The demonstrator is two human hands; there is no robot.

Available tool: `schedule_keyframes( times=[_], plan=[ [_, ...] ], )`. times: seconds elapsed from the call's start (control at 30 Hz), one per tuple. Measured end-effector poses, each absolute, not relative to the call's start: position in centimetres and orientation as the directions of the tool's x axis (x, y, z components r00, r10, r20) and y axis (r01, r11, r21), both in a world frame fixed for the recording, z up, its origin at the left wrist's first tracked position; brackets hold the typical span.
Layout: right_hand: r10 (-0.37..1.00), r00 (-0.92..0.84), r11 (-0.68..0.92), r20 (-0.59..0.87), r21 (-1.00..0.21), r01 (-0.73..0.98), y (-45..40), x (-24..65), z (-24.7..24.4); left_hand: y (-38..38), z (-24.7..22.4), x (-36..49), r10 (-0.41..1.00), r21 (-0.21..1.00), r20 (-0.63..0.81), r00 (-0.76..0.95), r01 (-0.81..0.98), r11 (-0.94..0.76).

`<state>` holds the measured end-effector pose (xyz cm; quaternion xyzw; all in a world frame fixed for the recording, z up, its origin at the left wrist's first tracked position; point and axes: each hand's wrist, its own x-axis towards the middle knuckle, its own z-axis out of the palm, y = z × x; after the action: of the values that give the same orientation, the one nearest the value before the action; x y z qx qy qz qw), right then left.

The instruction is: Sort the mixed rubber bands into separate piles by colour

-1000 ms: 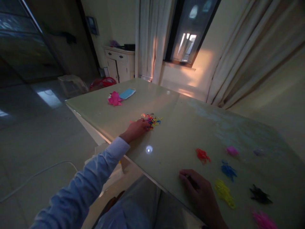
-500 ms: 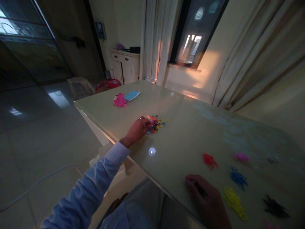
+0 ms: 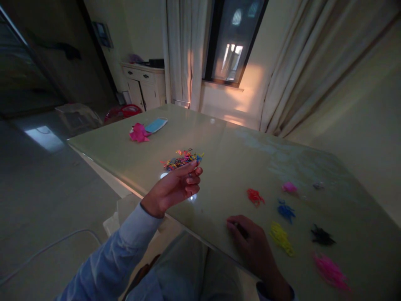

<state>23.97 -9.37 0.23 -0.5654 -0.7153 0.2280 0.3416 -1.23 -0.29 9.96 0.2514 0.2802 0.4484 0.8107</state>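
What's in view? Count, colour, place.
Table: one, greenish, centre
Mixed heap: one, multicoloured, centre
Loose piles: five, red, blue, yellow, black, pink, table's right
Small lump: one, pink, table's right
Blurred item: one, greyish, right
Crumpled item: one, pink, table's left
Mask: one, blue, table's left
Cabinet: one, whitish, back left
Unclear item: one, red, by cabinet
Stool: one, white, back left
Cable: one, whitish, left floor
Window: one, dark, back wall
Curtains: two, cream, flanking window
Left hand: one, bare, by mixed heap
Right hand: one, bare, by yellow pile
Legs: two, greyish, below table
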Motion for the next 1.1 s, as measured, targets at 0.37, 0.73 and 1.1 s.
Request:
schedule_keyframes(
  times=[0.37, 0.73, 1.1],
  plan=[
    [0.962, -0.150, 0.270, 0.226, -0.741, 0.615, -9.2, 23.6, 0.0, -0.6, 9.2, 8.3, 0.826, 0.797, -0.196, 0.529, -0.404, 0.448],
    [0.983, -0.149, 0.182, 0.106, -0.609, 0.772, -9.1, 23.2, -0.1, 2.2, 5.9, 22.2, 0.692, 0.794, 0.161, 0.704, 0.324, -0.514],
    [0.977, -0.172, 0.212, 0.125, -0.554, 0.805, -8.8, 23.2, -0.8, 4.3, 3.1, 27.4, 0.600, 0.601, 0.146, 0.787, 0.411, -0.685]
  ],
)
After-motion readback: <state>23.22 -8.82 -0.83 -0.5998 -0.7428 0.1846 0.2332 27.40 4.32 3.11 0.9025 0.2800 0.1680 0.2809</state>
